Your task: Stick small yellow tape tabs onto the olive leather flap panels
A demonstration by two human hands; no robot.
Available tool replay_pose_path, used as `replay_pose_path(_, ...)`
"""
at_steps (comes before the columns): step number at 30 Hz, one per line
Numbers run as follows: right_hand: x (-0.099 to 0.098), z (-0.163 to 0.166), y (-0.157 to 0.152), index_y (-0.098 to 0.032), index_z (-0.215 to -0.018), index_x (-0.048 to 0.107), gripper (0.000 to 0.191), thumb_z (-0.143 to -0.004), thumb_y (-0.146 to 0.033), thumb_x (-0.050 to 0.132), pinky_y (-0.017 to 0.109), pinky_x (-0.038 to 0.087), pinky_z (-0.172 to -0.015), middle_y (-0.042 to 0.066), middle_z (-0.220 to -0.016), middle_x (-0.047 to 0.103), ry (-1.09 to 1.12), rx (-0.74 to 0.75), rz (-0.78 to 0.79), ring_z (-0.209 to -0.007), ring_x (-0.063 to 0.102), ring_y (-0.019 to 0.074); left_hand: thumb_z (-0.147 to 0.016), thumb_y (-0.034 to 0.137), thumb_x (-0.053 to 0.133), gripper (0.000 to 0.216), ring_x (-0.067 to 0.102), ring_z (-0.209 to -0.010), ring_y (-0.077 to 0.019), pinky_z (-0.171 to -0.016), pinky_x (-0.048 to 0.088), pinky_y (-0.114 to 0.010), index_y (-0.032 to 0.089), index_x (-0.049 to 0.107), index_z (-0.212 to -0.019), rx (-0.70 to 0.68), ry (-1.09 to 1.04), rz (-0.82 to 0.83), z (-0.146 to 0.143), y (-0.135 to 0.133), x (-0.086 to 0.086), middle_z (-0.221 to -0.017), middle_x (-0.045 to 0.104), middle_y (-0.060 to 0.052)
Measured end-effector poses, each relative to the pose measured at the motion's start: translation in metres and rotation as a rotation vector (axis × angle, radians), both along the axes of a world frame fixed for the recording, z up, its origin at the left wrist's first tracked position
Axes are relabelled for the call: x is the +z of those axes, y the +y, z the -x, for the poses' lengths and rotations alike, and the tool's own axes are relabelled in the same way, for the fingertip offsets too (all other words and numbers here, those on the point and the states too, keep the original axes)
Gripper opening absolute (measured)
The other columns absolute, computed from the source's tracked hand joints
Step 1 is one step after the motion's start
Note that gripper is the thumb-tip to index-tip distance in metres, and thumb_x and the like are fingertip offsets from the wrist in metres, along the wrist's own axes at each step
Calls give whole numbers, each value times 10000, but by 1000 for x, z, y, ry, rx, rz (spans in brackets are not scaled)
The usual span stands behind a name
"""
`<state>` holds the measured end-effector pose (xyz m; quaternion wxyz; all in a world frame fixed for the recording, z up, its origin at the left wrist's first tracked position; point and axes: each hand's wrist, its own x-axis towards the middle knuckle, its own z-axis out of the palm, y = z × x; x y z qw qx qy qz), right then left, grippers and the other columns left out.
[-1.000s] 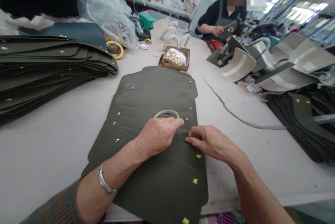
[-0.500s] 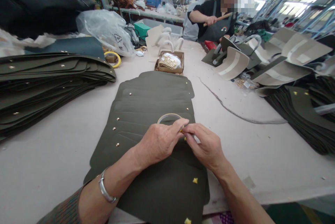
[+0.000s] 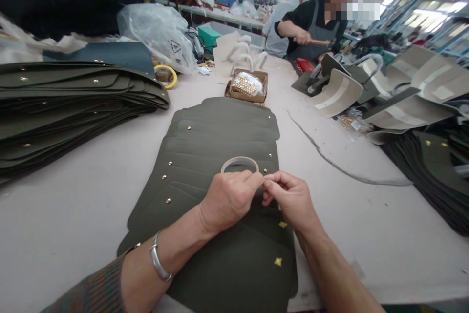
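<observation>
My left hand (image 3: 231,199) is closed round the near side of a roll of tape (image 3: 240,159), whose pale ring with a yellow edge stands up behind the knuckles. Thumb and forefinger of my right hand (image 3: 289,199) are pinched together right against the left fingertips; whatever lies between them is too small to make out. Beneath both hands lie overlapping dark olive sheets (image 3: 220,259), like cut leather panels, with small gold studs (image 3: 168,200) along the left and upper right edges. Small yellow tape pieces (image 3: 278,261) sit along the lower right edge.
A cardboard box (image 3: 249,98) of gold studs stands behind the sheets. More studded olive panels (image 3: 110,103) are piled at left, near a yellow tape roll (image 3: 170,83). Curved beige pieces (image 3: 339,93) and a cord (image 3: 330,164) lie right. A co-worker (image 3: 311,25) holds a wooden-handled tool opposite.
The view has shifted slightly. The yellow bit between my fingertips is no longer visible, and a gold stud now shows just above my right fingertips. Across the table, the co-worker's tool has tilted down.
</observation>
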<state>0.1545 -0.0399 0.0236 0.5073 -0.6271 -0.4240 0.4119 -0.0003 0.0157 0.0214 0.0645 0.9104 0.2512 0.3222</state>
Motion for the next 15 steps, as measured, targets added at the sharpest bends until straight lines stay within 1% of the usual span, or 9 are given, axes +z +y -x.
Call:
replay_pose_path(2, 0, 0, 5, -150, -689, 651, 193, -700, -332, 716, 217, 496, -419, -28, -489, 604, 115, -9, 31, -402, 550, 100, -961, 199, 353, 276, 518, -565, -112, -555, 411, -210, 170, 551, -770, 19, -36, -10, 0, 1, -2, -635, 561, 5)
replay_pose_path(4, 2, 1, 9, -145, -698, 658, 199, -691, -330, 730, 214, 504, -422, -26, -497, 609, 150, -18, 33, -408, 551, 96, -964, 194, 352, 282, 544, -596, -115, -590, 432, -216, 167, 567, -783, 37, -63, -16, 0, 3, -3, -645, 573, 0)
replay_pose_path(6, 7, 5, 10, -144, -695, 660, 189, -693, -321, 727, 209, 506, -423, -25, -501, 614, 129, -23, 23, -409, 556, 94, -961, 180, 356, 281, 556, -615, -114, -615, 442, -218, 163, 580, -791, 50, -82, -32, 0, 5, -3, -651, 583, -4)
replay_pose_path(10, 16, 13, 13, -143, -664, 660, 158, -682, -287, 725, 202, 509, -430, -18, -492, 620, 19, -52, -9, -426, 576, 103, -956, 175, 371, 284, 533, -583, -116, -602, 433, -229, 162, 589, -774, 60, -129, -71, 2, 6, -1, -630, 581, -2)
replay_pose_path(12, 14, 12, 16, -145, -662, 658, 170, -667, -297, 735, 203, 517, -430, -21, -500, 620, 66, -77, 1, -425, 575, 100, -951, 169, 383, 264, 528, -582, -115, -600, 431, -228, 162, 586, -782, 50, -169, -66, 3, 4, 2, -630, 580, 2)
replay_pose_path(15, 1, -1, 21, -144, -670, 648, 223, -628, -331, 764, 195, 514, -415, -35, -502, 605, 172, -182, 41, -397, 555, 83, -956, 178, 391, 222, 543, -619, -109, -637, 445, -224, 161, 577, -835, 31, -223, -21, 5, 0, 5, -679, 597, 4)
